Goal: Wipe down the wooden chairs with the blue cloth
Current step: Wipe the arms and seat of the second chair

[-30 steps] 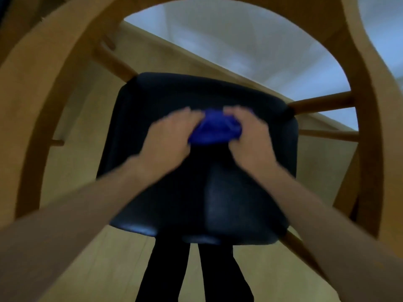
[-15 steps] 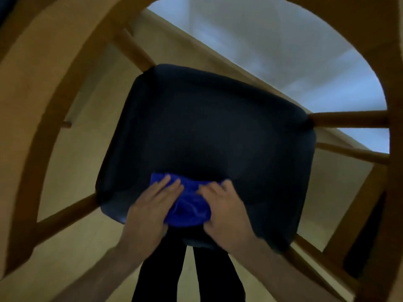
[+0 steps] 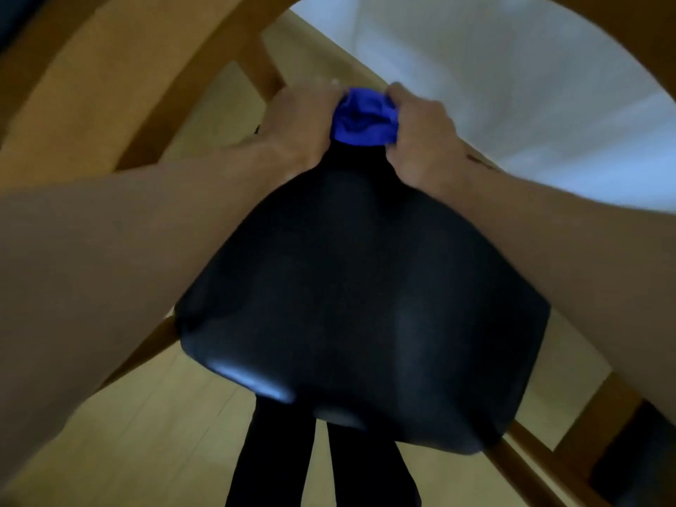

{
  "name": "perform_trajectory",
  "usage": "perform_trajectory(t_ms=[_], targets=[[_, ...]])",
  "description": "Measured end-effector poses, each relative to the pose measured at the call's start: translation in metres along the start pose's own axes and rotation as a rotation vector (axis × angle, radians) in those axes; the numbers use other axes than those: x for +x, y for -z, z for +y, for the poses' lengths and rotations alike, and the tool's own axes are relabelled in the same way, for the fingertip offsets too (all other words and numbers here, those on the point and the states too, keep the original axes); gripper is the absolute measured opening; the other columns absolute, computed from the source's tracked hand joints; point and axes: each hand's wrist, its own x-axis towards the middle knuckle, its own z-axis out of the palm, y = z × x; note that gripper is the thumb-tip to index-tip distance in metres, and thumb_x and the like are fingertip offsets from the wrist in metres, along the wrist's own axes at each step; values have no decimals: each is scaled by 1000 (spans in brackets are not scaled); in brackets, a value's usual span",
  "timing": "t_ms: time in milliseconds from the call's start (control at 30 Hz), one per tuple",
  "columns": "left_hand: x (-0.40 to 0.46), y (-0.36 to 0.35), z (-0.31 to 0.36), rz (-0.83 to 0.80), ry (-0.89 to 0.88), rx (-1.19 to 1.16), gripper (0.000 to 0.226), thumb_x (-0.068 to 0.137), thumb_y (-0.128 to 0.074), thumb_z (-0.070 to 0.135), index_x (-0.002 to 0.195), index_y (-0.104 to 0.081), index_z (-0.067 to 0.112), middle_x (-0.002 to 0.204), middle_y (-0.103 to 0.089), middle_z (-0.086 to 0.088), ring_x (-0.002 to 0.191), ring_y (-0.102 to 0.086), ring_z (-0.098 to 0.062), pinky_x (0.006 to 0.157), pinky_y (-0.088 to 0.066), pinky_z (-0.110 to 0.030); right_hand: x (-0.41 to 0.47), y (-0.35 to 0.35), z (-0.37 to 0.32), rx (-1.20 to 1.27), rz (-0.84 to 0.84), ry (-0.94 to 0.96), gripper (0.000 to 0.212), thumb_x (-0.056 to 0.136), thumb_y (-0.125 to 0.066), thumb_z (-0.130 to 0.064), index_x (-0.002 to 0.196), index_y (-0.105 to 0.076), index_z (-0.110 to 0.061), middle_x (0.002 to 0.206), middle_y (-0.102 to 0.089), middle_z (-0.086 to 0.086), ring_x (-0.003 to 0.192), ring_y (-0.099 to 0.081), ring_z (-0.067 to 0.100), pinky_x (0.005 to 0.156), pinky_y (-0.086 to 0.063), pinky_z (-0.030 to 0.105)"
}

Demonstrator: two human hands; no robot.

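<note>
The left hand (image 3: 298,124) and the right hand (image 3: 420,137) are both pressing down on a bunched blue cloth (image 3: 364,118), each clutching one side of the wad so that it is squeezed between them; the blur is hiding the fingertips, so I cannot tell exactly how far they are curling in. The cloth is sitting at the far edge of the dark padded seat (image 3: 365,298), close to where the seat meets the back of the wooden chair (image 3: 91,89). Both forearms are reaching out over the seat, and the curved wooden frame is arching around the whole view, with rungs showing at the lower right. Below, pale wooden floor (image 3: 153,426) is lying under the chair. Judging by the position, the person is working on the cushion; nothing here is showing that the wooden frame, rungs and legs have been wiped, and other chairs, out of view, would also be left to do
</note>
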Motion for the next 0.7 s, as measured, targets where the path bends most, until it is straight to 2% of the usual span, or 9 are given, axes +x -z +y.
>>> perform_trajectory(t_ms=[67, 133, 167, 267, 367, 433, 533, 600, 700], targets=[[-31, -19, -9, 65, 70, -144, 37, 92, -42, 5, 126, -56, 12, 130, -57, -13, 122, -52, -31, 104, -39, -42, -25, -16, -10, 15, 4, 22, 44, 85, -56, -8, 128, -58, -17, 115, -67, 3, 104, -60, 25, 83, -39, 25], [-93, -29, -5, 136, 203, -304, 47, 90, -49, -2, 136, -52, 6, 142, -49, -15, 136, -41, -27, 116, -26, -33, -72, -29, -20, -5, -63, 115, 52, 91, -56, -13, 142, -51, -21, 137, -58, 3, 119, -54, 26, 101, -41, 32], [-127, -32, -2, 137, 230, -333, 51, 86, -53, -7, 136, -50, 2, 143, -47, -17, 138, -39, -28, 117, -24, -33, -94, -32, -25, -54, -142, 192, 55, 91, -58, -16, 145, -48, -21, 142, -54, 4, 120, -51, 28, 103, -40, 36], [-197, -35, -3, 23, 200, -274, 74, 69, -66, -17, 138, -49, 2, 145, -47, -13, 139, -38, -26, 115, -31, -40, -121, -29, -26, -138, -378, 398, 62, 86, -66, -16, 145, -47, -20, 146, -50, 3, 118, -46, 27, 102, -41, 39], [-169, -24, -14, 70, 222, -286, 71, 77, -63, -9, 142, -44, 11, 147, -45, -7, 139, -37, -20, 116, -26, -34, -81, -20, -30, -40, -270, 409, 52, 85, -65, -18, 135, -56, -20, 134, -59, 0, 120, -51, 19, 106, -39, 34], [-120, -12, -22, 164, 248, -294, 55, 86, -54, -1, 139, -47, 12, 139, -53, -7, 131, -46, -20, 112, -32, -32, -42, -17, -42, 111, -91, 320, 38, 88, -60, -20, 126, -61, -21, 119, -65, -3, 110, -56, 10, 100, -40, 25], [-60, 6, -42, 141, 295, -291, 38, 88, -46, 3, 123, -55, 13, 119, -61, -9, 110, -56, -26, 92, -44, -34, 2, -28, -58, 130, -28, 180, 29, 92, -55, -10, 118, -63, -23, 109, -66, -4, 98, -58, 9, 87, -38, 16], [-60, 4, -46, 92, 320, -258, 32, 92, -43, 5, 120, -56, 15, 112, -61, -6, 97, -56, -17, 83, -45, -30, 5, -41, -63, 36, -12, 177, 30, 94, -53, -10, 118, -63, -23, 113, -66, -4, 104, -59, 14, 92, -44, 23], [-117, -9, -30, 171, 379, -248, 27, 96, -40, 6, 114, -57, 18, 102, -60, 4, 81, -48, 1, 73, -39, -16, -38, -54, -65, -71, -66, 241, 33, 96, -54, -21, 128, -58, -28, 128, -59, -7, 115, -52, 17, 100, -40, 31]])
